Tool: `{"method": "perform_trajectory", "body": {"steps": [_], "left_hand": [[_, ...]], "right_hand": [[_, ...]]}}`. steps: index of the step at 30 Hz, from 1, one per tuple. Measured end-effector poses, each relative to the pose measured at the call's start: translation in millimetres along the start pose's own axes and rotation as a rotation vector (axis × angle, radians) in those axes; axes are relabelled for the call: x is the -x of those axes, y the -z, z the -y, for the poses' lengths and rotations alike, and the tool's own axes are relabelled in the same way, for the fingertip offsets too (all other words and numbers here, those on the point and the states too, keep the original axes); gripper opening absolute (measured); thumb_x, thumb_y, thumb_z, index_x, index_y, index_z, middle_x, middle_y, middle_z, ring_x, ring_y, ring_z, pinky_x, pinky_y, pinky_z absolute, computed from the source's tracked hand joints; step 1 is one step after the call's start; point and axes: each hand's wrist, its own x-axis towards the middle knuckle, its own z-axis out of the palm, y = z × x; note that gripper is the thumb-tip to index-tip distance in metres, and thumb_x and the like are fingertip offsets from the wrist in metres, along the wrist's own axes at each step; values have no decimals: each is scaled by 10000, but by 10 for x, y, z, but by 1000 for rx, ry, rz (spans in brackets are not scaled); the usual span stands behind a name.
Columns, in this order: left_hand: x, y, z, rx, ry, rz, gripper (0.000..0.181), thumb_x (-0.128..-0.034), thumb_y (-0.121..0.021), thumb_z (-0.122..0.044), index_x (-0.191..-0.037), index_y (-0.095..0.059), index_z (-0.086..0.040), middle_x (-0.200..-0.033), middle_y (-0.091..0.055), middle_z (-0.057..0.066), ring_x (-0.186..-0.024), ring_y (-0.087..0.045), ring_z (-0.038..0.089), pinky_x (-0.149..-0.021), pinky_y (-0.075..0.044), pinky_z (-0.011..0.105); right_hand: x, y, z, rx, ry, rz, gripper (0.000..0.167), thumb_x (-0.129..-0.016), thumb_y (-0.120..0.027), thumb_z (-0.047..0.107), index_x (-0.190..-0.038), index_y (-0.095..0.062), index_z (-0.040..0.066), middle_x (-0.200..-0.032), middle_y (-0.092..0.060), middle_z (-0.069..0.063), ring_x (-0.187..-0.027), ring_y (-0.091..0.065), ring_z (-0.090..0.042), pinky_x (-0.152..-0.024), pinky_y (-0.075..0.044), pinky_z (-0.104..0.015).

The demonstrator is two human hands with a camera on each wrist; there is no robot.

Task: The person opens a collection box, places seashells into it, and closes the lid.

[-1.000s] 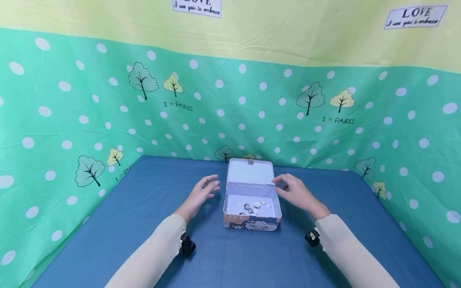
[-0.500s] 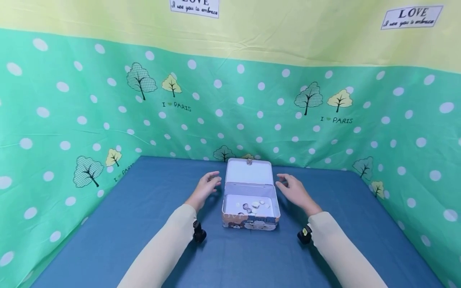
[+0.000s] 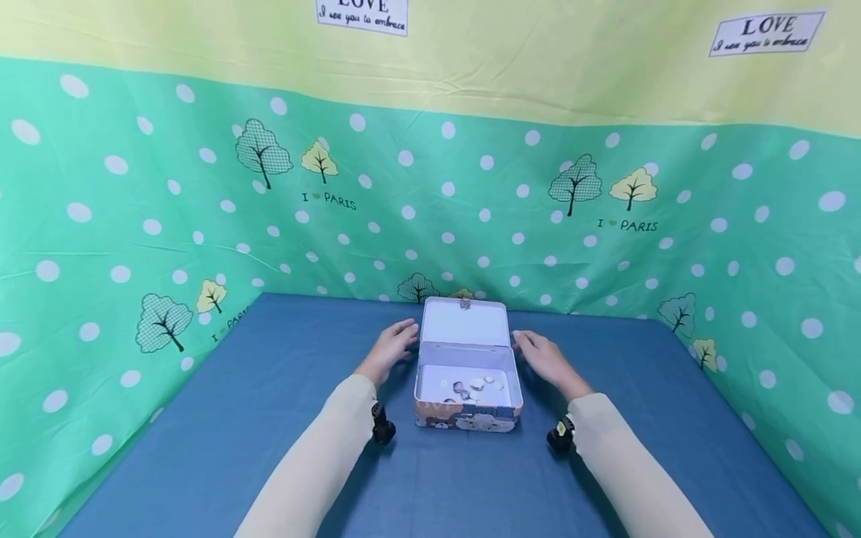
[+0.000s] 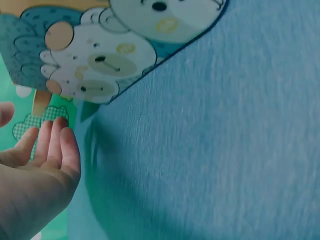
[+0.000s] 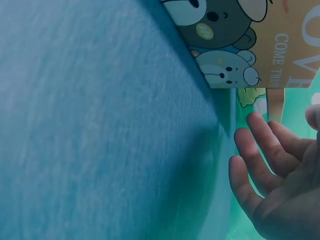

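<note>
A small tin box (image 3: 467, 418) with cartoon bears on its walls stands in the head view with its lid (image 3: 464, 321) raised at the back. Inside lie several small round pieces (image 3: 477, 384), some whitish, some dark; their kind is too small to tell. My left hand (image 3: 390, 348) is at the box's left side near the hinge, fingers extended. At the right side, my right hand (image 3: 543, 359) has its fingertips close to the hinge corner. In both wrist views, the left hand (image 4: 45, 175) and right hand (image 5: 280, 180) hold nothing; contact with the tin is not visible.
The box rests on a blue cloth-covered table (image 3: 323, 336). Behind and around the table hangs a green and yellow curtain (image 3: 377, 187) with white dots and printed trees, close behind the lid.
My left hand has moved right and forward, closer to the box. The right hand's fingers have straightened and its wrist has shifted a little left. The box and its pieces stay in place.
</note>
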Motion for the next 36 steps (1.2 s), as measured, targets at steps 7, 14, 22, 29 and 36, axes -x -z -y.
{"method": "perform_trajectory", "body": {"steps": [7, 14, 22, 29, 36], "left_hand": [[-26, -64, -8, -7, 12, 26, 545, -1084, -453, -337, -1551, -371, -68, -1544, -397, 188, -1392, -411, 341, -1088, -393, 504], [-27, -114, 9, -17, 52, 19, 523, -1081, -457, -335, -1534, -412, -77, -1526, -425, 183, -1378, -426, 346, -1078, -401, 508], [-28, -157, 20, 10, 51, -17, 490, -1079, -468, -316, -1521, -446, -106, -1508, -453, 173, -1345, -460, 341, -1061, -410, 517], [-16, -174, 5, 15, 7, -58, 453, -1074, -494, -282, -1496, -491, -118, -1486, -487, 148, -1276, -513, 314, -991, -462, 484], [-17, -189, -25, 38, -22, -114, 444, -1047, -562, -271, -1468, -532, -132, -1454, -525, 108, -1329, -480, 293, -1071, -413, 492]], "right_hand": [[-32, -14, 50, -15, -25, 10, 595, -1097, -322, 425, -1454, -476, -26, -1241, -617, -199, -1058, -597, -320, -930, -471, -519], [-72, -43, 45, -32, -22, 7, 545, -1099, -352, 380, -1434, -506, -22, -1190, -627, -194, -1034, -594, -310, -906, -481, -501], [-88, -87, 44, -46, 13, -23, 498, -1089, -424, 301, -1456, -482, -31, -1427, -515, -250, -1264, -525, -398, -1000, -454, -547], [-103, -91, 55, -83, 44, -59, 470, -1074, -468, 260, -1432, -498, -45, -1320, -589, -242, -1184, -570, -373, -957, -480, -525], [-104, -56, 56, -142, 72, -101, 435, -1066, -503, 211, -1418, -507, -44, -1295, -597, -232, -1209, -555, -372, -994, -464, -518]]}}
